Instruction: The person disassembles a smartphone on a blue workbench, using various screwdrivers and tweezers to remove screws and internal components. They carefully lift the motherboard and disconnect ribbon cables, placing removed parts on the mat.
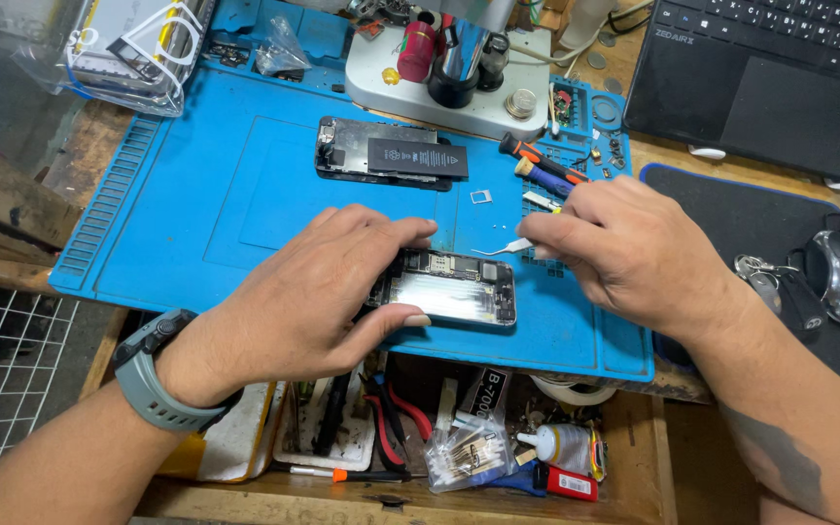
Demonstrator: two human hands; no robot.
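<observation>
Blue mat (245, 194) under opened phone (454, 292)

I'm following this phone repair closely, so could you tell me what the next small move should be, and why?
Probably lower the tweezers tip into the top of the opened phone shell. The right hand holds them just above that end, and the left hand already steadies the shell on the blue mat.

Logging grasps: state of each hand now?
Left hand: closed on the phone, steadying it.
Right hand: pinching tweezers.
</observation>
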